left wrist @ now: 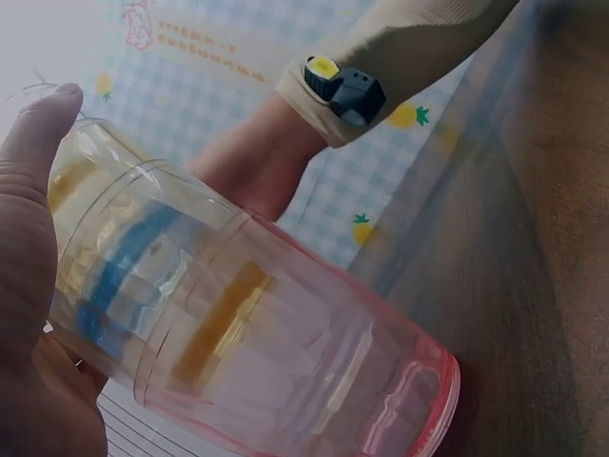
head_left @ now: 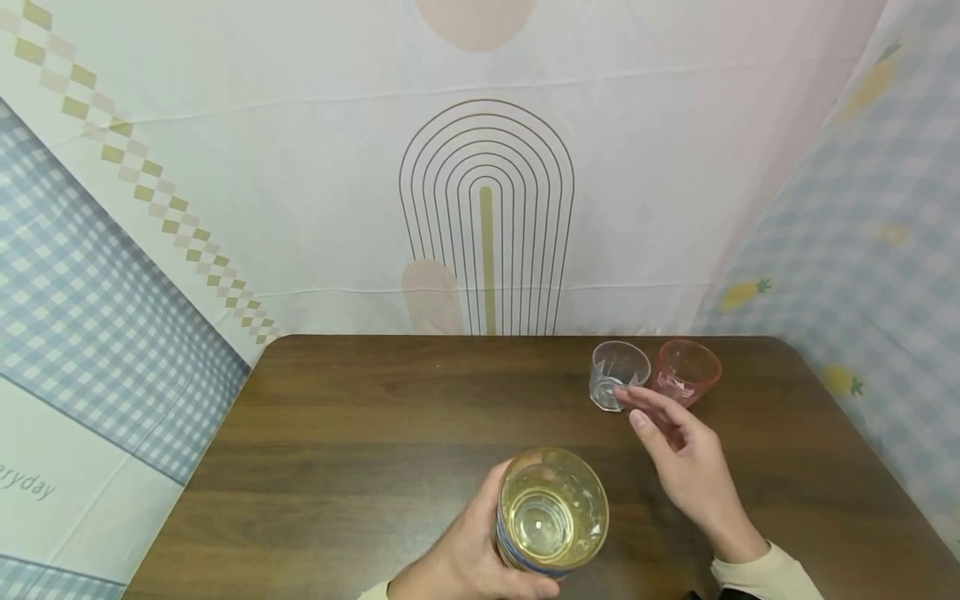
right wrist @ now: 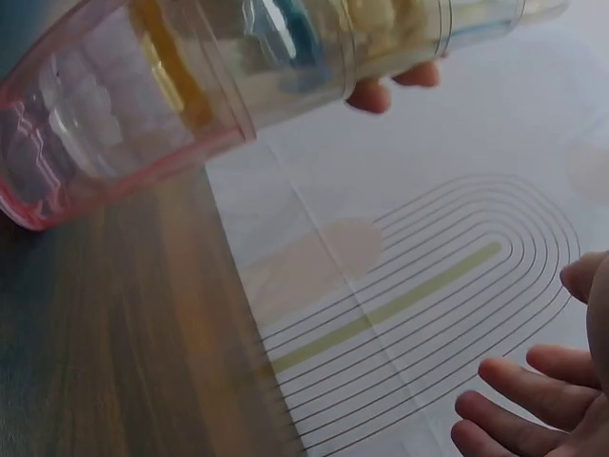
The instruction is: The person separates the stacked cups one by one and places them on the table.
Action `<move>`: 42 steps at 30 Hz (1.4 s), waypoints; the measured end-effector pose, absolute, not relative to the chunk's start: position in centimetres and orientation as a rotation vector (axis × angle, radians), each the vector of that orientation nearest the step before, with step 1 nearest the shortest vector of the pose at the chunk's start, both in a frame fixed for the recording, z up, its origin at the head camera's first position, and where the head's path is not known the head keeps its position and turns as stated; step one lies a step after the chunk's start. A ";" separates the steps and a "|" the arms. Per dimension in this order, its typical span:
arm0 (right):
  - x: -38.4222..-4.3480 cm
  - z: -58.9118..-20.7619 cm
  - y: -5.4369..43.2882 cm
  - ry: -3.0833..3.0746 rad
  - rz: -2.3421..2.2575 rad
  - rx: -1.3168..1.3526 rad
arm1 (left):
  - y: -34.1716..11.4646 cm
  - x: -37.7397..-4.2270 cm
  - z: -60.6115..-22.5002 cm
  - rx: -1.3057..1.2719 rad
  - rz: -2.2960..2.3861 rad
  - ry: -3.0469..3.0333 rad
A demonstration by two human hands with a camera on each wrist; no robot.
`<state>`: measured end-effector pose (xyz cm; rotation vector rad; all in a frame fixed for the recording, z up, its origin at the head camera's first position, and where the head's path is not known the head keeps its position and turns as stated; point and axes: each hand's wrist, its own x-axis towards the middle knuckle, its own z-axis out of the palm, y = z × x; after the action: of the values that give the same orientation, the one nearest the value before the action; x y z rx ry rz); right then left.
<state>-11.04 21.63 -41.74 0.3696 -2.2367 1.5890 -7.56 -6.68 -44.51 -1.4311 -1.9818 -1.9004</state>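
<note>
My left hand [head_left: 465, 558] grips the nested cup stack [head_left: 551, 512] above the tabletop [head_left: 360, 433]; a tilt could slide cups out. My right hand [head_left: 686, 467], fingers relaxed and empty, nears the clear cup [head_left: 617, 375]; a careless reach could topple it against the pink cup [head_left: 684, 371].

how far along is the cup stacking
Several cups already sit nested in the stack that the left hand grips. In hand now: the right hand, fingers relaxed, reaches toward the clear cup. Left to do: that cup and the pink cup both stand loose on the table.
</note>
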 end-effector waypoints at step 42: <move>-8.2 -40.5 20.2 -1.917 1.655 1.302 | -6.6 -7.7 -45.8 -1.497 -1.972 -2.025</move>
<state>-8.17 20.16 -40.48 1.3025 -1.9172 1.6552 -7.75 -6.56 -45.83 -1.4966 -2.0249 -1.9724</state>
